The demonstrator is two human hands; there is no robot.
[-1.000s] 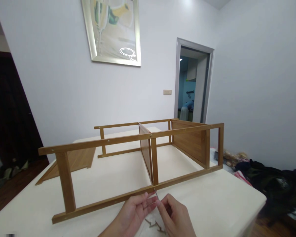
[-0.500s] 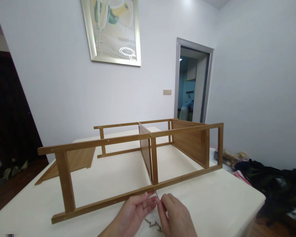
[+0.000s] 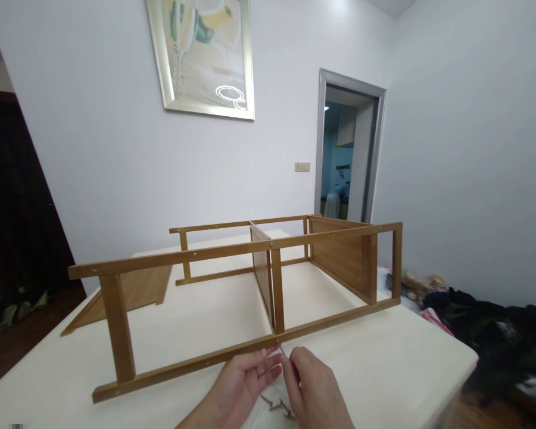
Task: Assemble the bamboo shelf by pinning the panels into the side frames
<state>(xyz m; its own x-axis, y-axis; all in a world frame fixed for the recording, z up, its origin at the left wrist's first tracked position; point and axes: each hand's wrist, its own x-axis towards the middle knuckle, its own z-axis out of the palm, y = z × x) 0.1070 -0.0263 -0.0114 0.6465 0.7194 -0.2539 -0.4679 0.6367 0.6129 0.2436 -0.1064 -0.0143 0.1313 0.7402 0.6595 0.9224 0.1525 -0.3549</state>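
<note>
A wooden shelf frame (image 3: 196, 357) lies on its side, its lower front rail nearest me. In the fingers of my right hand (image 3: 317, 381) is a thin metal hex key (image 3: 282, 350); its tip meets the rail just below the middle upright (image 3: 277, 292). My left hand (image 3: 245, 375) is beside it, palm partly up, with fingers loosely apart and the fingertips close to the rail and the key. Several metal screws (image 3: 274, 405) lie on the table between my hands. The lower part of the key is hidden by my right fingers.
The frame stands on a cream table (image 3: 411, 363) with a rounded right corner. A loose wooden panel (image 3: 138, 292) lies behind the frame's left end. Dark clothes (image 3: 482, 333) are heaped beyond the table on the right. A doorway (image 3: 348, 149) opens in the back wall.
The view has shifted very slightly. Both hands keep nearly the same place at the rail, and the frame has not visibly moved.
</note>
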